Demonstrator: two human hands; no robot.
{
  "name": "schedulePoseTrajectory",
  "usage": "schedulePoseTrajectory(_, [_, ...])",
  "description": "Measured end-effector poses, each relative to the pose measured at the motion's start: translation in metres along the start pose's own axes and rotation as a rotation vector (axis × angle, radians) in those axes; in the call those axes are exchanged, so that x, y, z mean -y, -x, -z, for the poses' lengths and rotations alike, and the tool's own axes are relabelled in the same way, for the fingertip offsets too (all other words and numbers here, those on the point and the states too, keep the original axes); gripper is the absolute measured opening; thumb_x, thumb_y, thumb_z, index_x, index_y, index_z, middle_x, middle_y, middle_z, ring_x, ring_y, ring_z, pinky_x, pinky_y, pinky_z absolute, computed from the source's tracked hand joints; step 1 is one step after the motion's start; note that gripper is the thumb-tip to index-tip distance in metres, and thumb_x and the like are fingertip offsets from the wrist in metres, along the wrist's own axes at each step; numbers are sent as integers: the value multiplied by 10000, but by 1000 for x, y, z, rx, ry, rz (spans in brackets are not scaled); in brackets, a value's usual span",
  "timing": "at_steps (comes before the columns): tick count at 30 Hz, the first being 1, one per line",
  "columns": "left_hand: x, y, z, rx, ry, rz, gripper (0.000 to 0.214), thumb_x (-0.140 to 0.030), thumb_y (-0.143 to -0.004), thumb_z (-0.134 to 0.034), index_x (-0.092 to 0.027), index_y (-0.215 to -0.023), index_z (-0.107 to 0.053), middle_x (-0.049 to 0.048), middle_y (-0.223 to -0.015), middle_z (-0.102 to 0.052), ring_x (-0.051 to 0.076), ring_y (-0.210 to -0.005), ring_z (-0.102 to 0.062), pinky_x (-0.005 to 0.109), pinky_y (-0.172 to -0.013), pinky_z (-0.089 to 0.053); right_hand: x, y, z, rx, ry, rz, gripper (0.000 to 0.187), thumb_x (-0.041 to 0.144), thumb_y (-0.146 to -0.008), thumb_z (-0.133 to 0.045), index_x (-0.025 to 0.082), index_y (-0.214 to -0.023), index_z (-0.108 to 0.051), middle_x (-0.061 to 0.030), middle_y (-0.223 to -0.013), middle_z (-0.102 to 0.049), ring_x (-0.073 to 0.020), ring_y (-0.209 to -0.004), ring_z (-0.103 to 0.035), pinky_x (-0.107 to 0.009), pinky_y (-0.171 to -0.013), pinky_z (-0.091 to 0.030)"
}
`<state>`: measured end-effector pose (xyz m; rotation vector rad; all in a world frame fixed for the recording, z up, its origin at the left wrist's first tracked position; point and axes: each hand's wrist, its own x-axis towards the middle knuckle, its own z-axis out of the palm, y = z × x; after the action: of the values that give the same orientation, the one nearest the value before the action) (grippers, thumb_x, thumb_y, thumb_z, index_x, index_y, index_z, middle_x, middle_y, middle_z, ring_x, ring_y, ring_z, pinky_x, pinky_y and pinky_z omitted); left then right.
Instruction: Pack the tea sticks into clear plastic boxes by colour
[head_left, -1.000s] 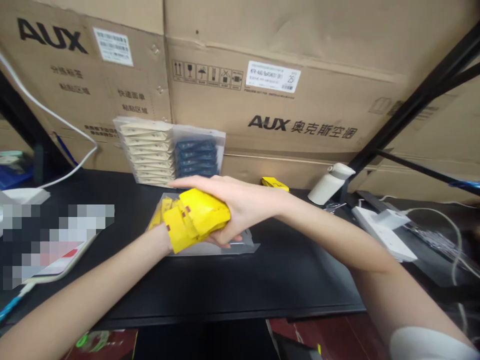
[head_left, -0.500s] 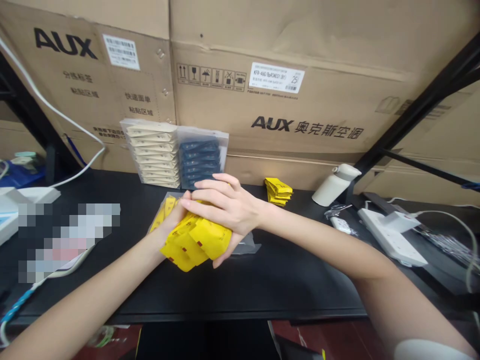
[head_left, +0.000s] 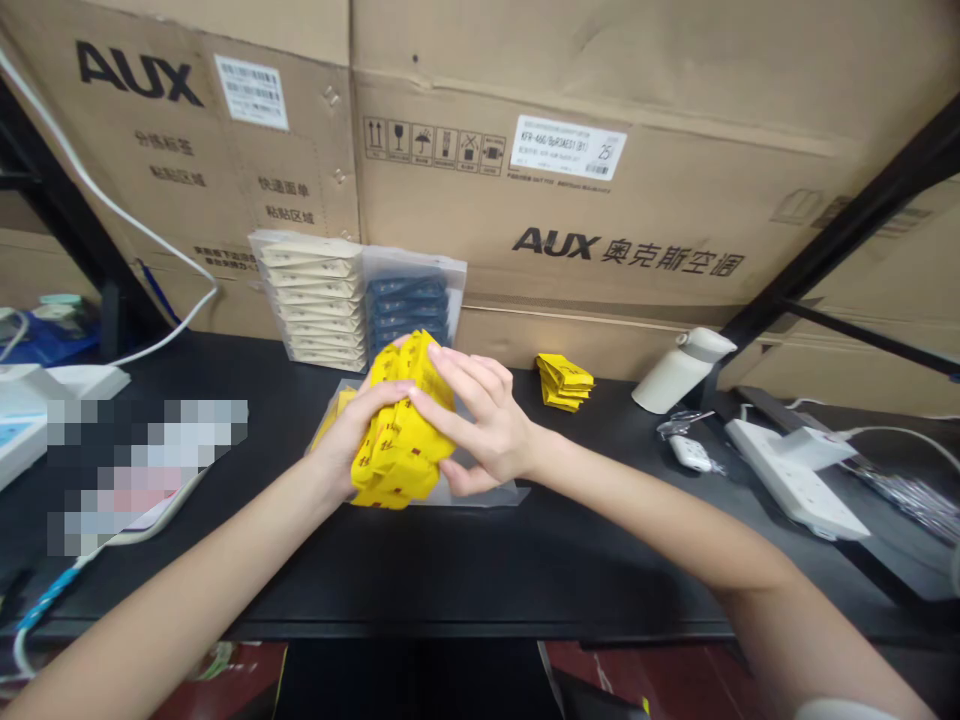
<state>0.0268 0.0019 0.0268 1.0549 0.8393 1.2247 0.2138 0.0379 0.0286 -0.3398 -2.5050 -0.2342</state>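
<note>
Between my two hands, above the black desk, is a stack of yellow packets (head_left: 405, 450) with small dark print. My left hand (head_left: 343, 436) grips its left side, thumb across the front. My right hand (head_left: 484, 420) holds the right side, thumb and fingers bent against it. Beneath and behind the stack lies a clear plastic bag (head_left: 480, 496), mostly covered; a bit of yellow shows at its left end. A smaller pile of yellow packets (head_left: 564, 382) rests on the desk to the right of my hands.
Against the cardboard boxes (head_left: 637, 200) lean clear bags of cream packets (head_left: 315, 305) and dark blue packets (head_left: 409, 300). A white bottle (head_left: 679, 372) lies tilted at the right, near a power strip (head_left: 795, 480). A blurred-out flat object (head_left: 150, 485) with a cable is on the left.
The stack has been tipped more upright, showing its printed faces. My right hand has shifted from over its top to its right side. The view has moved slightly.
</note>
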Motion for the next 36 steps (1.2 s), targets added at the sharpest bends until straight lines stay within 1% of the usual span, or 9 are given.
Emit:
schedulePoseTrajectory(2, [1, -5, 0, -72, 33, -93, 521, -327, -728, -669, -261, -1233, -558, 55, -1186, -673, 285, -1027, -685, 364, -781, -602, 5, 6, -5, -74, -98, -30, 808, 432, -838, -595, 259, -1534, -223, -127, -1597, -267, -340, -1459, -283, -554, -1150, -282])
schedulePoseTrajectory(6, [10, -13, 2, -148, -60, -359, 763, -290, -694, -772, -347, -1368, -419, 47, -1373, -553, 274, -1218, -581, 351, -912, -554, 14, 8, -11, -121, -251, -84, 992, 504, -792, -700, 221, -1547, -124, -195, -1559, -297, -312, -1445, -316, -515, -1131, -352])
schedulePoseTrajectory(12, [11, -12, 5, -183, -443, -737, 741, -340, -699, -812, -295, -1350, -460, 83, -1451, -471, 318, -1364, -435, 463, -1122, -380, 14, 8, -29, -194, -214, -202, 1170, 491, -776, -738, 207, -1559, 84, -217, -1582, -224, -335, -1472, -248, -533, -1156, -327])
schedulePoseTrajectory(16, [4, -14, 11, -169, -752, -989, 769, -370, -655, -840, -294, -1335, -488, 92, -1541, -348, 350, -1436, -310, 525, -1176, -268, 12, 8, -31, -105, -347, -260, 1168, 493, -736, -774, 196, -1559, 0, -205, -1590, -206, -334, -1480, -228, -518, -1179, -305])
schedulePoseTrajectory(19, [2, -18, 16, -144, -833, -1018, 765, -360, -675, -829, -298, -1348, -470, 107, -1536, -347, 346, -1430, -321, 536, -1166, -279, 9, 6, -22, -60, -510, -342, 1091, 507, -693, -805, 195, -1519, -164, -194, -1549, -307, -321, -1439, -328, -491, -1165, -341])
schedulePoseTrajectory(23, [6, -22, 19, -90, -889, -1000, 742, -322, -719, -799, -271, -1362, -432, 132, -1510, -374, 329, -1416, -351, 526, -1158, -296, 3, 6, -15, -150, -703, -509, 572, 422, -803, -734, 221, -1259, -454, -112, -1294, -573, -240, -1217, -575, -430, -1043, -482])
schedulePoseTrajectory(25, [9, -23, 20, -97, -874, -968, 786, -325, -728, -793, -260, -1397, -387, 135, -1497, -386, 323, -1405, -369, 509, -1157, -307, 0, 6, -14, -150, -721, -547, 456, 402, -789, -749, 218, -1128, -506, -85, -1200, -609, -225, -1136, -610, -402, -961, -530])
schedulePoseTrajectory(31, [7, -19, 18, -33, -812, -783, 885, -350, -681, -826, -277, -1448, -390, 100, -1459, -475, 320, -1332, -475, 438, -1116, -386, -4, 9, -13, -21, -707, -612, 447, 441, -743, -774, 198, -1049, -556, -51, -1028, -647, -179, -805, -639, -297, -609, -545])
schedulePoseTrajectory(36, [-2, -16, 9, -99, -604, -703, 716, -273, -669, -819, -277, -1330, -544, 56, -1409, -543, 310, -1311, -497, 401, -1116, -377, 5, 5, -7, -31, -642, -594, 419, 486, -782, -729, 201, -1033, -552, -52, -1009, -658, -188, -823, -647, -356, -714, -578])
